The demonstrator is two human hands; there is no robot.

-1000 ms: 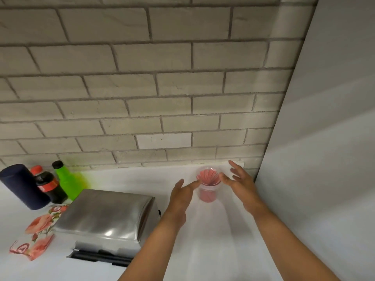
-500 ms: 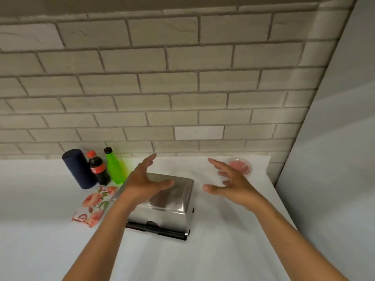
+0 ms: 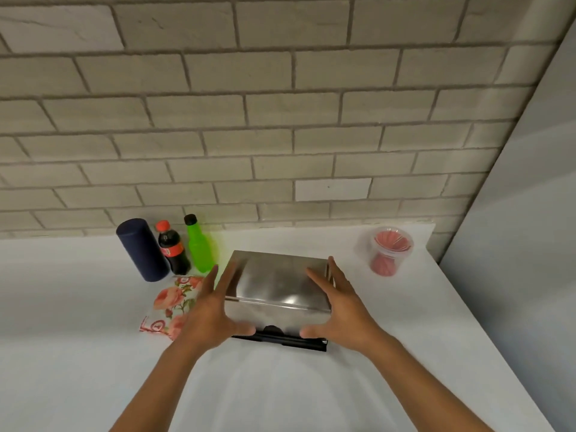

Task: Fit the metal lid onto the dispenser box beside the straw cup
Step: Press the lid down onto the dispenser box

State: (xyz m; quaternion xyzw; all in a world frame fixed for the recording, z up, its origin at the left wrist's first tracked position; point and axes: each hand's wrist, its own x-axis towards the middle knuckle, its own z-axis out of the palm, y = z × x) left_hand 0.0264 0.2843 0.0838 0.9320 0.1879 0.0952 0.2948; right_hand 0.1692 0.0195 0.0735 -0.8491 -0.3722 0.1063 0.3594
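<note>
Nearest, two bare forearms reach forward over the white counter point(image 3: 311, 394). The left hand point(image 3: 212, 310) and the right hand point(image 3: 339, 310) flank the metal lid point(image 3: 277, 282), one on each short side. Both are spread wide, fingers straight along the sides and thumbs turned in across the near face. They look pressed against or just beside the metal rather than curled around it, so whether they truly grip it I cannot tell. Bracing both sides this way probably keeps the lid level while it is seated.

The lid sits mid-counter over the dispenser box point(image 3: 280, 339), of which only a black strip shows under the near edge. It seems mostly down; whether it is fully home is hidden.

Just left of the left hand lies a flowered napkin pack point(image 3: 170, 307), partly under the wrist. Farther back on the left stand a dark blue cylinder point(image 3: 141, 249), a cola bottle point(image 3: 173, 247) and a green bottle point(image 3: 199, 244), close together near the brick wall point(image 3: 280, 120). Far right, well apart from the lid, the clear straw cup point(image 3: 389, 251) holds a bundle of red straws.
</note>
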